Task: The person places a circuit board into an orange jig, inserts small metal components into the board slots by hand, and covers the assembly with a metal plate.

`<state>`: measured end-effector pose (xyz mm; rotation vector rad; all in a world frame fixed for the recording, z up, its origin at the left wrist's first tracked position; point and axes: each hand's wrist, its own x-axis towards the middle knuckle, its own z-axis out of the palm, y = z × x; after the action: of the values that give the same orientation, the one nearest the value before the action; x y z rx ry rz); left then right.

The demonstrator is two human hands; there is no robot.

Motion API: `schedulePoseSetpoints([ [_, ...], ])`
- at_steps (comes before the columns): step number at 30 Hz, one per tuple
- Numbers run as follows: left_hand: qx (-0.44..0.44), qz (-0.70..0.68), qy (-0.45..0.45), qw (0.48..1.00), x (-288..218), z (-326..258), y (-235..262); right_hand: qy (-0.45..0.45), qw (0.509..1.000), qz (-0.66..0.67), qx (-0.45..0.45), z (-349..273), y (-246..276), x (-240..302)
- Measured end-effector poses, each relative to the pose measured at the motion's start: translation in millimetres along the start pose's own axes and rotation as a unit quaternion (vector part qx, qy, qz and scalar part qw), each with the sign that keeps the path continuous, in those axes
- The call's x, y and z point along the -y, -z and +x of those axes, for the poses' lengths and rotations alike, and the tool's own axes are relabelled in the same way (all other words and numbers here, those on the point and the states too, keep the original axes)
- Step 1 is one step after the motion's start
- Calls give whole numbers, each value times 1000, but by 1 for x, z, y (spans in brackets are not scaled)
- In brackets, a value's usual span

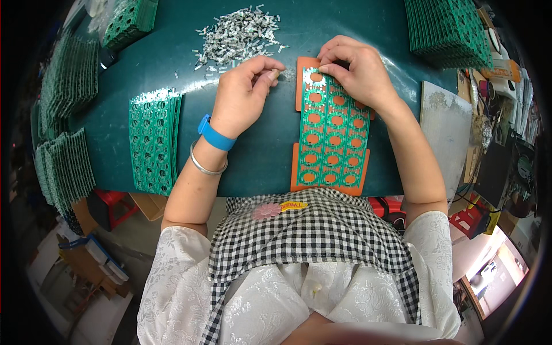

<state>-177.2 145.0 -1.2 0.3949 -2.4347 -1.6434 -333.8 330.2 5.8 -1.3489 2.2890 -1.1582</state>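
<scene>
A green circuit board panel with rows of round cut-outs lies on an orange plate in front of me. My right hand is over the panel's far end, thumb and fingertips pinched close together at its top edge. Whatever they hold is too small or hidden to name. To the left of the panel, my left hand hovers above the table with thumb and index finger pressed together. Something tiny may be between those fingertips, but I cannot make it out. Beyond that hand is a heap of small silvery-white strips.
A low stack of green panels lies left of my left forearm. Taller stacks of panels stand at the far left and far right. A pale grey board lies beside my right forearm. Loose strips are scattered around the heap.
</scene>
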Motion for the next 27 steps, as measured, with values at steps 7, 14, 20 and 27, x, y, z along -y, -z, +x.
schedulePoseSetpoints([
  [7,4,-142,58,988,1,-1,-1,-8,1000,11,0,-1,0,-1],
  [14,20,-166,78,983,7,-1,-6,-2,1000,-4,-26,-2,-6,1],
  [20,21,-210,82,974,1,-3,-9,121,986,-110,-31,-2,-10,3],
  [27,20,-330,126,935,-10,-3,-9,83,994,-62,-41,-10,-4,31],
])
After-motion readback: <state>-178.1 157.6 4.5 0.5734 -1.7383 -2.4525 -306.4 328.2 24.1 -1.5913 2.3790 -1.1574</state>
